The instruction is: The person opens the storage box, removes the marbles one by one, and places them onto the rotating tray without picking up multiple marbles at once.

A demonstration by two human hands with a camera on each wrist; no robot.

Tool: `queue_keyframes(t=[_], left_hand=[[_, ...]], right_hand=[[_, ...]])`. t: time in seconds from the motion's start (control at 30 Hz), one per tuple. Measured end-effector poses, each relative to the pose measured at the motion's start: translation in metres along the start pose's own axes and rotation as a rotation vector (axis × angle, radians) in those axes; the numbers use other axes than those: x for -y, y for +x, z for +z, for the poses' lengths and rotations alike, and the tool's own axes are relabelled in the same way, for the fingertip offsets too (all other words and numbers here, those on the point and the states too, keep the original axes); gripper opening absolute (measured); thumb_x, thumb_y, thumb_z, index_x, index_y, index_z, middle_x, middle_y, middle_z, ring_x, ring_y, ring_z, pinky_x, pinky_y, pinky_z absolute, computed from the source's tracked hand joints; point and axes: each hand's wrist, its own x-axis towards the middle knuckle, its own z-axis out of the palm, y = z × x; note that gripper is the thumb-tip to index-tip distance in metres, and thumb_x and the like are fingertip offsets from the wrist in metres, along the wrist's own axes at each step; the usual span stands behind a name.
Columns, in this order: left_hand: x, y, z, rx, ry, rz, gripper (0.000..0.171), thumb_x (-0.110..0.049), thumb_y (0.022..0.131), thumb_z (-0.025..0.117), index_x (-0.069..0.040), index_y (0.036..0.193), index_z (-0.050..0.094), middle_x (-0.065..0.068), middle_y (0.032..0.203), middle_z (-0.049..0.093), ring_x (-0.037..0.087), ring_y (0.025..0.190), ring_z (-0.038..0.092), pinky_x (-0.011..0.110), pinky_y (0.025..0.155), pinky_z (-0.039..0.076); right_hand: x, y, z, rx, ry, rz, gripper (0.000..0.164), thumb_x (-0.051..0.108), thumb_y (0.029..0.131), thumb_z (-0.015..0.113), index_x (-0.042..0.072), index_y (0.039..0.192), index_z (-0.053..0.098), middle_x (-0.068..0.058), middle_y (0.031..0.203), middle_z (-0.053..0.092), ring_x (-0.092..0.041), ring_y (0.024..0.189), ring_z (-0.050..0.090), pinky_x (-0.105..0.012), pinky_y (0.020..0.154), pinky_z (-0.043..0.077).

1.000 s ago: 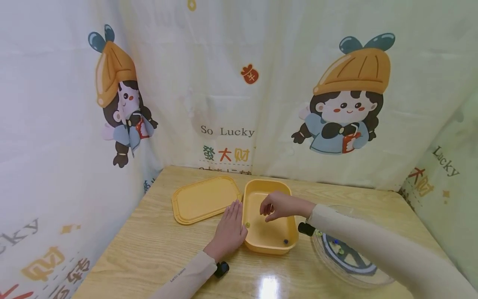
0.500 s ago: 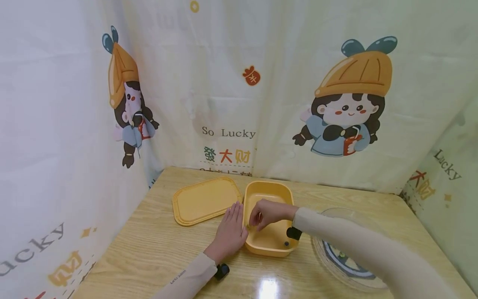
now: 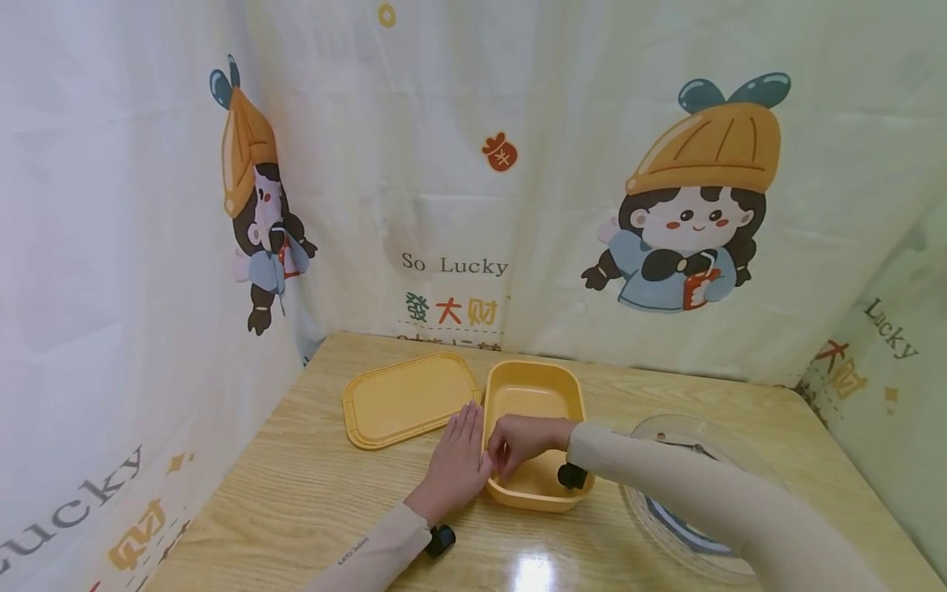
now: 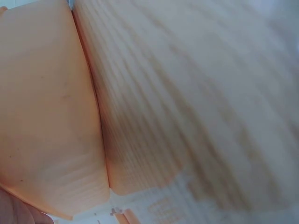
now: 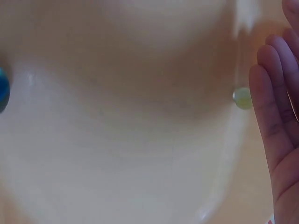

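Observation:
My left hand (image 3: 455,460) rests with straight fingers along the left side of a yellow plastic box (image 3: 534,500). Its fingertips lie near the box's lid (image 3: 413,400). In the left wrist view the box's outer wall (image 4: 46,107) fills the left part. Inside the box, my right hand (image 3: 527,440) reaches down by the left wall. The right wrist view has its fingers (image 5: 268,107) extended beside a yellow-green marble (image 5: 242,98), with no pinch visible. A blue marble (image 5: 3,90) shows at that view's left edge. Both marbles are hidden in the head view.
A round clear dish (image 3: 669,538) stands on the wooden table (image 3: 296,493), right of the box and partly under my right sleeve. Printed curtains (image 3: 444,164) surround the table at the back and both sides.
My right hand has moved left, toward me and down inside the box, to the yellow-green marble by the left wall. The left hand has stayed against the box.

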Motion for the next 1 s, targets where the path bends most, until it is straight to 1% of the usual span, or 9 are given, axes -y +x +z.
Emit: queue_keyframes(t=[0.23,0.37,0.53,0.67,0.87,1.0], left_hand=[[-0.001,0.0,0.0,-0.014,-0.003,0.0,0.062,-0.028,0.095,0.038,0.007,0.145,0.026,0.022,0.153,0.026,0.032,0.143,0.024,0.043,0.116,0.022],[-0.001,0.0,0.0,-0.012,-0.011,-0.005,0.062,-0.028,0.096,0.037,0.007,0.146,0.025,0.021,0.153,0.026,0.032,0.143,0.024,0.043,0.117,0.022],[-0.001,0.0,0.002,-0.011,-0.012,-0.007,0.062,-0.027,0.095,0.039,0.006,0.146,0.025,0.021,0.153,0.026,0.032,0.144,0.024,0.043,0.117,0.022],[-0.002,-0.002,0.003,-0.013,-0.008,-0.004,0.062,-0.027,0.095,0.04,0.006,0.146,0.025,0.021,0.152,0.027,0.031,0.144,0.024,0.043,0.117,0.022],[-0.002,0.001,0.0,-0.024,0.0,0.002,0.061,-0.025,0.095,0.04,0.007,0.145,0.027,0.022,0.152,0.028,0.031,0.143,0.025,0.044,0.116,0.023],[0.0,0.001,-0.001,-0.032,-0.008,0.01,0.061,-0.024,0.095,0.041,0.008,0.144,0.027,0.022,0.151,0.029,0.032,0.142,0.026,0.045,0.116,0.023]], right_hand=[[0.0,0.001,0.006,0.035,0.01,0.047,0.006,0.006,0.075,0.077,0.002,0.077,0.072,-0.004,0.068,0.068,0.008,0.06,0.052,-0.01,0.064,0.05],[0.0,0.001,0.009,0.056,-0.024,0.042,0.003,0.004,0.075,0.075,0.004,0.075,0.072,0.001,0.066,0.066,0.008,0.059,0.049,-0.009,0.062,0.048],[-0.002,0.002,0.013,0.097,-0.058,0.035,0.008,0.0,0.075,0.073,0.007,0.072,0.071,0.002,0.066,0.065,0.008,0.058,0.047,-0.008,0.06,0.046],[-0.004,0.002,0.017,0.129,-0.066,0.036,0.007,-0.001,0.075,0.072,0.005,0.073,0.072,0.002,0.065,0.064,0.008,0.057,0.046,-0.007,0.059,0.045],[-0.003,0.003,0.013,0.179,-0.092,0.023,0.006,-0.002,0.076,0.071,0.003,0.076,0.073,-0.001,0.066,0.066,0.008,0.056,0.045,-0.007,0.058,0.045],[-0.002,0.002,0.01,0.222,-0.067,0.048,0.005,-0.003,0.076,0.071,0.002,0.076,0.073,-0.005,0.069,0.068,0.008,0.056,0.046,-0.007,0.058,0.045]])
